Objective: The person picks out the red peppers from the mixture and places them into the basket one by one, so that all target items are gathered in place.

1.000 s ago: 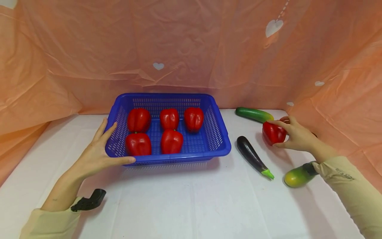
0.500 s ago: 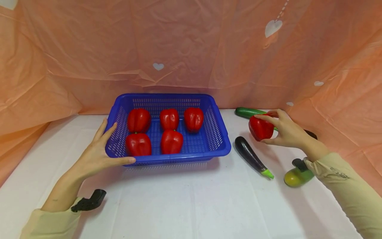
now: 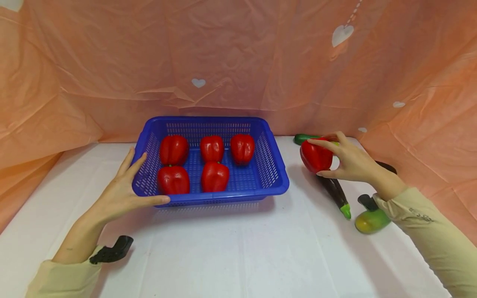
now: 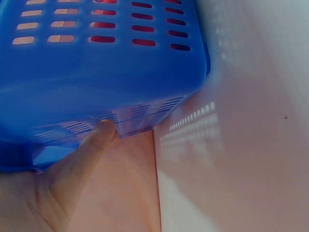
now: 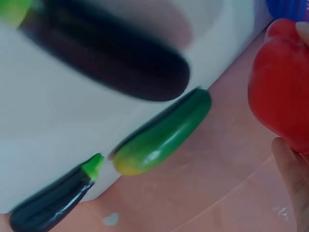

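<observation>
A blue plastic basket (image 3: pixel 238 193) holds several red bell peppers (image 3: pixel 215 176). My left hand (image 3: pixel 119 194) rests spread at its left front corner, thumb along the front rim and fingers by the left side. The left wrist view shows one finger touching the outer wall of the basket (image 4: pixel 106 72). To the right, my right hand (image 3: pixel 352 161) grips another red bell pepper (image 3: pixel 313 155) between thumb and fingers, above the table. That bell pepper (image 5: pixel 280 87) hides the upper end of a dark eggplant (image 3: pixel 335 192).
Behind the held pepper lies a green cucumber (image 3: pixel 303 138) with a yellow end, partly hidden. A second eggplant (image 3: pixel 386 167) shows beyond the right wrist. An oval green-yellow vegetable (image 3: pixel 372 222) lies under the right sleeve. An orange cloth (image 3: pixel 238 58) hangs behind the white table (image 3: pixel 208 256).
My right hand has lifted the bell pepper and carried it left, towards the basket. The near eggplant has shifted, its green stem end now further right. My left hand has stayed put.
</observation>
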